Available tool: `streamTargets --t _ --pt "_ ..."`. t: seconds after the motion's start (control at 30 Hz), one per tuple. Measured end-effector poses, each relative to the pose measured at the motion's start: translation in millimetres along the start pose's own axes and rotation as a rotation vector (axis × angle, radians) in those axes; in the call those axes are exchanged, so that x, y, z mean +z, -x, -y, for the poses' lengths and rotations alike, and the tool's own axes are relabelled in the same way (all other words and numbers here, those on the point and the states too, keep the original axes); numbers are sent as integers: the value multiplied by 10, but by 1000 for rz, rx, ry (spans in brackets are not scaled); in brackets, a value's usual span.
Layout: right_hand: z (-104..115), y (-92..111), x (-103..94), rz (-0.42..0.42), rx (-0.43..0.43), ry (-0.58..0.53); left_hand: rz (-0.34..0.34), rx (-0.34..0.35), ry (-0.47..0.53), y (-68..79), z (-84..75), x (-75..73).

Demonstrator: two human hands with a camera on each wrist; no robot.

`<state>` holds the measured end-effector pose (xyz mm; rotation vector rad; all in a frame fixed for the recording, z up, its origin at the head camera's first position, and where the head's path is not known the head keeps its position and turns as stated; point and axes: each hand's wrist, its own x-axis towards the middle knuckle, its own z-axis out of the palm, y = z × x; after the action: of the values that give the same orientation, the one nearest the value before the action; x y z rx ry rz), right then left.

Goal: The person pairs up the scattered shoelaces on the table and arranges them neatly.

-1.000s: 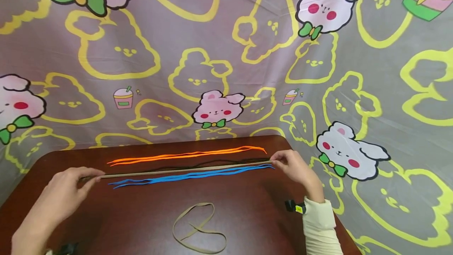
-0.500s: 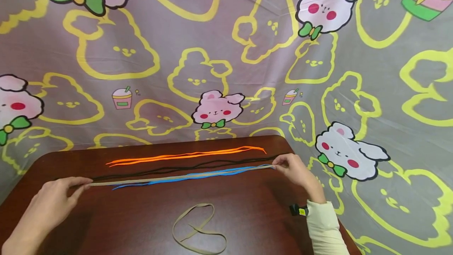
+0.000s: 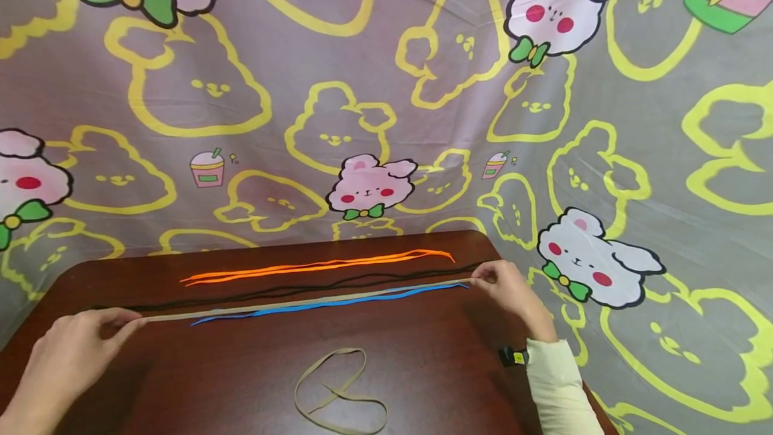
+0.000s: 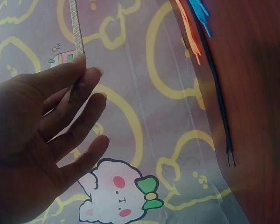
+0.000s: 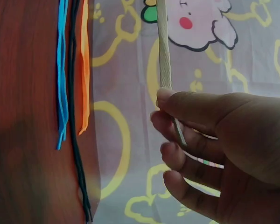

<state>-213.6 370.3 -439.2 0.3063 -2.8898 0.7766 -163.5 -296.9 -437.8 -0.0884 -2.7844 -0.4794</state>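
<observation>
A flat beige shoelace point(image 3: 241, 309) is stretched straight between both hands, raised over the table. My left hand point(image 3: 75, 348) pinches one end between thumb and index finger; in the left wrist view a short tail of the lace point(image 4: 73, 93) sticks out below the fingertips. The other end is pinched by my right hand point(image 3: 507, 291), and its tip point(image 5: 179, 133) hangs past the thumb in the right wrist view. Seen from the head, the held lace overlaps the blue shoelaces point(image 3: 338, 302). A second beige shoelace point(image 3: 384, 408) lies loosely looped near the front.
Black shoelaces point(image 3: 338, 283) run lengthwise across the brown table point(image 3: 211, 374), just behind the held lace. Farther back lie orange shoelaces point(image 3: 320, 265). A patterned cloth point(image 3: 290, 59) hangs behind the table and along its right side.
Both hands have come nearer with the beige lace, from over the black laces to over the blue ones. The left hand has also moved outward to the left.
</observation>
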Motion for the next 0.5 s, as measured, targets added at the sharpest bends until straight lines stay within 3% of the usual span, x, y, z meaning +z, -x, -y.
streamTargets --t 0.13,0.5 --pt "-42 4 0 -8 69 25 7 -10 1 -6 52 25" --pt "-158 3 66 31 73 52 78 24 -4 -10 118 111"
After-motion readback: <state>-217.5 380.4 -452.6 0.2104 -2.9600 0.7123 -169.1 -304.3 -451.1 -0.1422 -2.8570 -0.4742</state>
